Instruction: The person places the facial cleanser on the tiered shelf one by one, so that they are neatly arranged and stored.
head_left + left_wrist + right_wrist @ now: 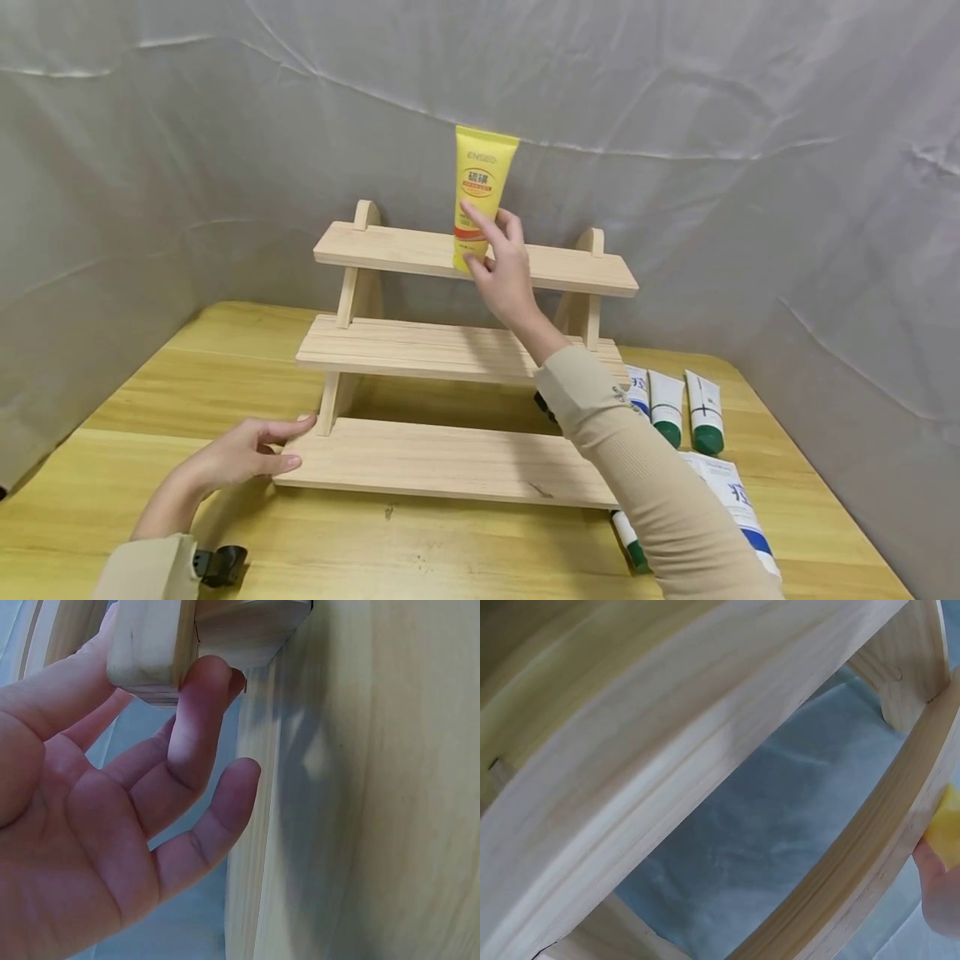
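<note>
A yellow squeeze tube (480, 179) is upright at the top board of a three-tier wooden display stand (450, 458), flat end up. My right hand (506, 267) holds it low down, thumb near its lower end and a finger across its front. Whether its lower end rests on the board, I cannot tell. In the right wrist view, part of the yellow tube (946, 829) shows beyond a board's edge. My left hand (240, 454) grips the left end of the bottom board; the left wrist view has fingertips against the underside of the wooden end (150, 652).
To the right of the stand, white tubes with green caps (666, 408) lie on the wooden table (337, 550). Nearer, a white and blue package (738, 500) is partly behind my right sleeve, with another green-capped tube (628, 542) beside it. Grey cloth (225, 150) hangs behind.
</note>
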Motion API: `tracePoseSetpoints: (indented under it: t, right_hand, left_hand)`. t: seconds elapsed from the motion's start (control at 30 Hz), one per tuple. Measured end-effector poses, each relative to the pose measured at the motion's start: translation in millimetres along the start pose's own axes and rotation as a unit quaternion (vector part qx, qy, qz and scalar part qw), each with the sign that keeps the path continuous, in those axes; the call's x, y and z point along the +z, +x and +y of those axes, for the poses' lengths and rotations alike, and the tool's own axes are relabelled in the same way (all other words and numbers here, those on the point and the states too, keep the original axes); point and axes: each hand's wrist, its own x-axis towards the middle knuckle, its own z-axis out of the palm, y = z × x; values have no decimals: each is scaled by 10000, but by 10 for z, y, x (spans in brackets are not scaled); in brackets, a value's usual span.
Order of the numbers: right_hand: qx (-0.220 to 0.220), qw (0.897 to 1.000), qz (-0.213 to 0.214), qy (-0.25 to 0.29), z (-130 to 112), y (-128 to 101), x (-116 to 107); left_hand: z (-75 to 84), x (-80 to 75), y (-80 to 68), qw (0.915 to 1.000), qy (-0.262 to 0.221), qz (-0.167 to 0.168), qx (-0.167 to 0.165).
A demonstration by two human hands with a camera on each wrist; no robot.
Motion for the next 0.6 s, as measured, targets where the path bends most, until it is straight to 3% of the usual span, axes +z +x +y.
tracePoseSetpoints:
  t: [0.17,0.37,0.6]
  right_hand:
    - [41,10000,-36,-1,-4,39,48]
    - [780,9947,269,615,-38,51,75]
    - [904,9933,722,40,-84,-22,4]
  left_hand:
    - [0,2,-9,10000,4,3,59]
    - [-7,4,-14,10000,36,7,72]
    - [-11,-7,-22,9998,214,42,2]
